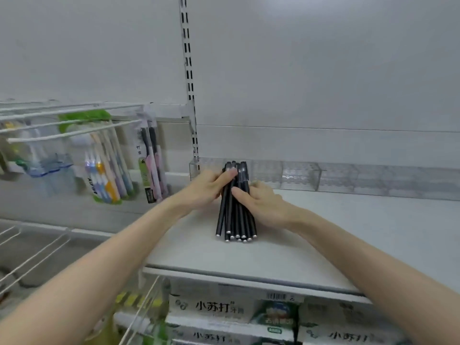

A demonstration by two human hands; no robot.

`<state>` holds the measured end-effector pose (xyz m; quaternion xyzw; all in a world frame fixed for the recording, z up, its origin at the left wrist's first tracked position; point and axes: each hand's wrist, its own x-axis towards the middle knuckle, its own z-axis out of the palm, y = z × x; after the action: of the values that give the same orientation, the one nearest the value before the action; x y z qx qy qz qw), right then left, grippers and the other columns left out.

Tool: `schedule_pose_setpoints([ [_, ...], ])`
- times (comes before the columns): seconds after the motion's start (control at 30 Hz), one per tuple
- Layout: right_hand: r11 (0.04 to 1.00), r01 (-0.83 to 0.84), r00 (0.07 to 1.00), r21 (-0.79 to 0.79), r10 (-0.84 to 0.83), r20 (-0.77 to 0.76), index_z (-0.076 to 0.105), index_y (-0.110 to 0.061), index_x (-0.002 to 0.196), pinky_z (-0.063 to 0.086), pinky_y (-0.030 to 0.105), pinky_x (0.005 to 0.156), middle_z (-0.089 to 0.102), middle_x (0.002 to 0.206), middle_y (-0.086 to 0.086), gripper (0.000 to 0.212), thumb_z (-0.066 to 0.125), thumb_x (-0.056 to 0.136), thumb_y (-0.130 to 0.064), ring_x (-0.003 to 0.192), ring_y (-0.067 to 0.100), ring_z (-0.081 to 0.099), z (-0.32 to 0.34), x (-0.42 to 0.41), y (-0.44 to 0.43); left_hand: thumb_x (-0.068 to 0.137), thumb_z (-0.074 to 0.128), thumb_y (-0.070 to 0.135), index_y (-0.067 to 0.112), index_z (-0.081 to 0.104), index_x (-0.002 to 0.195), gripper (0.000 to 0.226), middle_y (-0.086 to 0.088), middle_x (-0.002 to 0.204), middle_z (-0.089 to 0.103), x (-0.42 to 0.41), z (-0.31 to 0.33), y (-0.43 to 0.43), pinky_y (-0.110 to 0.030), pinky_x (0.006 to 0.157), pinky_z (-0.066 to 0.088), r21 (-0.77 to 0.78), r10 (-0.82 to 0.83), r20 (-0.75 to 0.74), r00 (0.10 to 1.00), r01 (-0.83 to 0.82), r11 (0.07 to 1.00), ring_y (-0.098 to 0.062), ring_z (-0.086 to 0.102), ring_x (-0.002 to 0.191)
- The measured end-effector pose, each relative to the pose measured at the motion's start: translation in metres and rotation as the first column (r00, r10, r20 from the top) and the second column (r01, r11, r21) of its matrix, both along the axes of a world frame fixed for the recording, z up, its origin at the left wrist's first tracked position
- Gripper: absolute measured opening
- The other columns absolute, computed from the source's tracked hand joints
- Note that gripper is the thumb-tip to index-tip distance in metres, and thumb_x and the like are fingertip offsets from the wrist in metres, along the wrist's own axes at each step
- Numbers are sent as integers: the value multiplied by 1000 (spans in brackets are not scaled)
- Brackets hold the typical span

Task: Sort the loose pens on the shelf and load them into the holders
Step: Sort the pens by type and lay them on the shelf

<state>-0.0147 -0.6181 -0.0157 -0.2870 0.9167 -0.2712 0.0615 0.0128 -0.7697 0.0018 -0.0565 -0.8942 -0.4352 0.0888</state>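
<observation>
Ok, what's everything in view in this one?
shelf: one, white, centre
pens: one bundle, about ten, black, on the shelf, silver ends toward the camera
holders: one row, clear, along the shelf's back
hooks: several, white wire, upper left
toothbrush packs: several, mixed colours, hanging on the hooks
rail: one, white, slotted, on the back wall
boxes: several, white and green, under the shelf
left hand: one, holds the bundle's far end from the left
right hand: one, holds the bundle from the right, thumb across it
</observation>
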Motion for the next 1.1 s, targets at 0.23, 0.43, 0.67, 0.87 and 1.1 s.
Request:
schedule_pose_setpoints([
  [0.23,947,294,945,129,-268,-185,35,-15,141,16,42,110,26,153,2,55,27,99,-50,139,24,23,-19,3,-9,99,20,45,21,56,115,46,-12,108,51,-25,-41,-11,-43,95,32,-559,73,-94,993,-113,821,-32,42,113],
  [0.43,977,211,951,-41,-215,-224,41,-21,141,21,43,115,28,155,1,60,35,93,-57,143,24,21,-27,-5,4,101,35,32,20,40,141,43,1,144,37,-16,-42,-13,-38,113,23,-256,-144,-126,982,108,961,-16,32,135],
  [0.67,988,145,935,-61,-157,-319,63,-14,107,30,27,97,51,100,-8,41,37,96,-44,112,25,48,-29,-12,9,98,43,28,17,49,134,38,3,137,45,-20,-47,-17,-29,110,26,-290,-218,-153,964,167,942,-14,40,128],
  [0.87,970,164,875,-178,-227,-428,66,-9,102,35,29,95,62,114,7,27,50,95,-30,114,26,52,-19,-7,14,95,50,22,12,65,106,21,-1,108,59,-17,-40,-18,-28,92,35,-224,-88,-315,945,16,974,-17,52,104],
  [1.1,970,179,832,-165,-239,-500,66,-13,94,50,43,79,71,86,3,18,51,94,-23,83,25,63,24,7,40,91,47,30,14,66,89,25,0,78,69,-2,1,0,-42,76,50,-325,-171,-436,883,23,945,-22,64,76],
])
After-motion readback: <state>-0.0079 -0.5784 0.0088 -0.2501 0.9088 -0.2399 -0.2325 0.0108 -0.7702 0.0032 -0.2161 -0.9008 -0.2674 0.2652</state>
